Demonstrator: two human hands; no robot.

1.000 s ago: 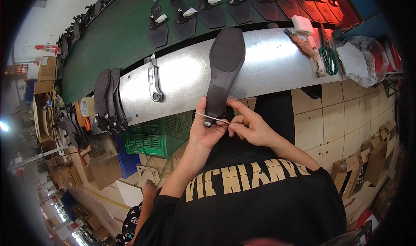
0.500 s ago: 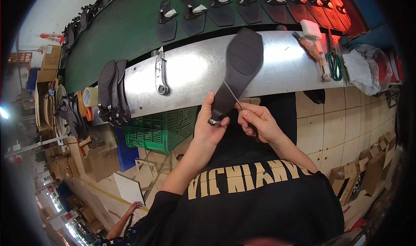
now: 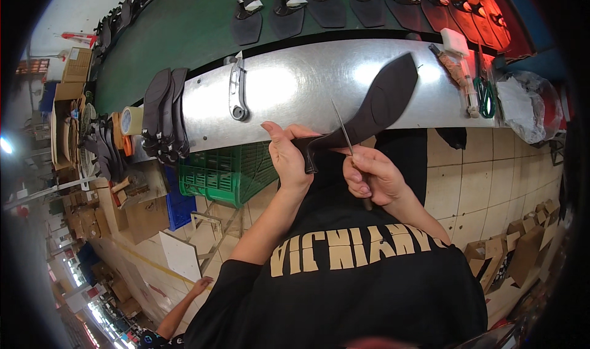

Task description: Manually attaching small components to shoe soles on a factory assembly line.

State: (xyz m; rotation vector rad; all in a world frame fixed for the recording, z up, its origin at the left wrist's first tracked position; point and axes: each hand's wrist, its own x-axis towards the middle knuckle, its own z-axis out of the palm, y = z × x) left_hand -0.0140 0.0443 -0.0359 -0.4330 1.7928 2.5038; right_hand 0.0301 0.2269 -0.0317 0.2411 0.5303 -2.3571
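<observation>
My left hand [image 3: 290,155] grips the heel end of a dark shoe sole [image 3: 388,95], its thumb raised away from it. The sole is tilted on its side and points up to the right over the metal ledge. My right hand [image 3: 376,175] is closed around a knife [image 3: 343,127] with a thin, narrow blade. The blade points up and left and crosses in front of the sole near its middle; whether it touches the edge I cannot tell. Most of the knife's handle is hidden in my fingers.
A grey cutter-like tool [image 3: 237,91] lies on the metal ledge [image 3: 283,66], left of the sole, and stacked soles [image 3: 158,112] stand farther left. Strapped soles [image 3: 286,17] line the green belt [image 3: 184,32]. Green-handled scissors [image 3: 487,97] lie right. A green crate [image 3: 215,180] sits below. Another person's arm [image 3: 181,306] shows lower left.
The sole has turned from showing its broad face to a tilted side view and swung rightward. My left thumb has lifted off it. The knife is still in my right hand.
</observation>
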